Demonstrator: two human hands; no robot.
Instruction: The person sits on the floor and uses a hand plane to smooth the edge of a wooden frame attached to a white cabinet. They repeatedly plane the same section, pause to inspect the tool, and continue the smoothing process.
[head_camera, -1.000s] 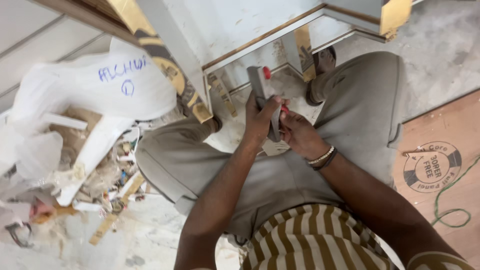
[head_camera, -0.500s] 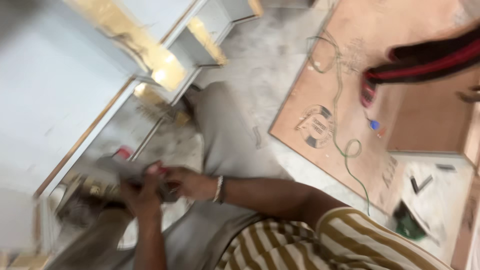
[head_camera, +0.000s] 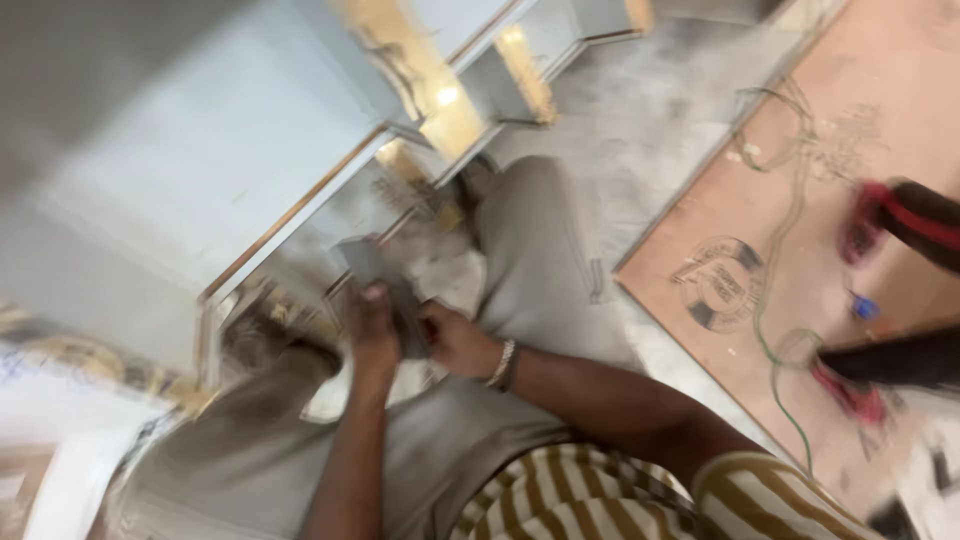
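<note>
— What do the hands hold now?

— Both are closed on a grey tool (head_camera: 385, 290): the left hand (head_camera: 372, 322) and the right hand (head_camera: 455, 340) grip it between the knees, over the grey trousers (head_camera: 530, 260). The picture is blurred, so I cannot tell the kind of tool.

— What differs from half a second ago?

— The grip is the same, but the view has turned — the hands sit more central. Further away, the white panel (head_camera: 200, 170) fills the left side. On the brown board (head_camera: 800, 200), beside the green cable (head_camera: 775, 270), another person's red-and-black feet (head_camera: 900, 225) are nearer.
</note>
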